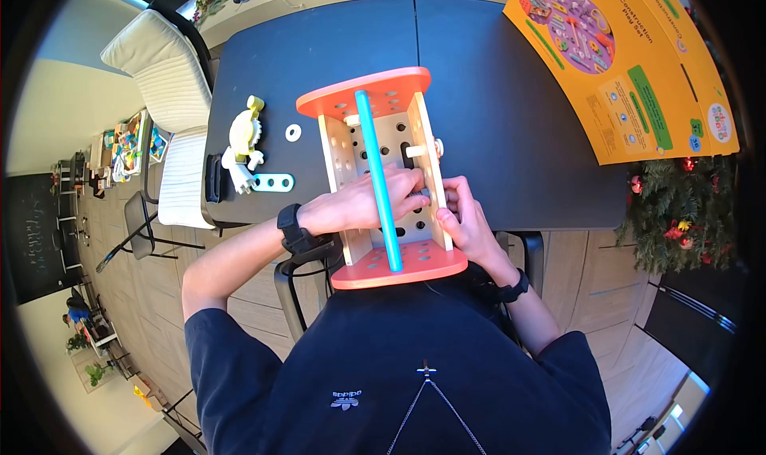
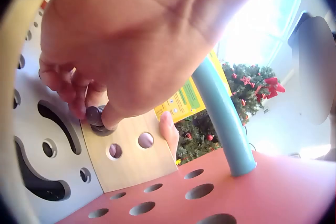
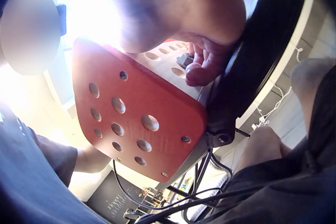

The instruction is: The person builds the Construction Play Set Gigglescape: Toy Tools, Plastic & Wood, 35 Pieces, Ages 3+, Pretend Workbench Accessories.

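A toy toolbox has pierced wooden sides, orange-red end panels and a blue handle bar. My left hand reaches under the bar into the box. Its thumb and fingers pinch a grey nut at the inner face of the side panel, around a round grey shaft end. Outside that panel, my right hand curls its fingers about a hex-headed grey bolt; its thumb lies at the panel's top edge. A cream bolt sticks through the same panel farther along.
Left on the dark table lie a yellow-and-white toy piece, a white ring and a light-blue strip with holes. A yellow construction play set box stands at the right, near a decorated tree.
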A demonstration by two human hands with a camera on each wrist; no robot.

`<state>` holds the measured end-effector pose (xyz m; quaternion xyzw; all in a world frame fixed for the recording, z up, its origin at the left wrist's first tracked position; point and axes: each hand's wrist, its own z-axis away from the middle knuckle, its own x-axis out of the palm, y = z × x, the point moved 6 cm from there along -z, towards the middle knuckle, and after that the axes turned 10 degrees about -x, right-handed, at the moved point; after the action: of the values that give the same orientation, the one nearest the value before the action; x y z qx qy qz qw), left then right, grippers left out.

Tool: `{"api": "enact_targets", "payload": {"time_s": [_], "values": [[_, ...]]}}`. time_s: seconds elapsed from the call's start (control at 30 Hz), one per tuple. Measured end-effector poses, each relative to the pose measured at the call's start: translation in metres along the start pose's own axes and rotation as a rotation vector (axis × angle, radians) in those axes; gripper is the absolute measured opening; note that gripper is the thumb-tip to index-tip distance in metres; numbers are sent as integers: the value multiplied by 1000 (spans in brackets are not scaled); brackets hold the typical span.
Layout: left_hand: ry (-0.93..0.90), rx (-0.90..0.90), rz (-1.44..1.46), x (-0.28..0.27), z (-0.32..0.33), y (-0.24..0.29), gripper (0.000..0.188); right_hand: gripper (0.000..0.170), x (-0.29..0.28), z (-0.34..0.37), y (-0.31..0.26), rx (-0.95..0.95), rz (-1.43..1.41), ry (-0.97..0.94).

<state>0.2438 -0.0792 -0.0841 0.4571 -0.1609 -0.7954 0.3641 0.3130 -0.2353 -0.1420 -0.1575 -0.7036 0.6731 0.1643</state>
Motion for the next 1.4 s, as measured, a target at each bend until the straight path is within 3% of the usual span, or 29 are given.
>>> {"api": "enact_targets", "payload": {"time_s": [0.33,0.63,0.73,0.83,0.93,0.97,1.07,1.1,1.2,1.23,1.33,1.4], "values": [[11,42,-31,3,-6,-2,30,59,0,0,4,6,13,-6],[147,183,-88,-1,5,7,25,56,-1,0,-1,-8,20,29],[255,250,-215,-8,22,8,23,57,-2,-1,-10,21,46,27],[495,246,-517,-23,52,6,23,62,-7,1,-14,67,179,2],[504,155,-640,-42,76,4,23,68,-10,2,-19,133,308,-69],[422,27,-575,-48,79,0,33,70,-9,1,-22,137,299,-83],[94,-138,464,-51,85,-3,27,74,-9,4,-28,156,270,-98],[96,36,645,-35,75,-19,40,74,-6,6,-27,164,248,-100],[5,-44,851,-24,73,-9,50,76,2,6,-26,222,102,-132],[5,-63,767,-23,73,-6,60,76,4,7,-25,222,41,-130],[145,17,868,-25,75,4,55,74,6,11,-18,220,-131,-96],[123,66,896,-30,77,9,57,70,8,8,-20,220,-251,-60]]}}
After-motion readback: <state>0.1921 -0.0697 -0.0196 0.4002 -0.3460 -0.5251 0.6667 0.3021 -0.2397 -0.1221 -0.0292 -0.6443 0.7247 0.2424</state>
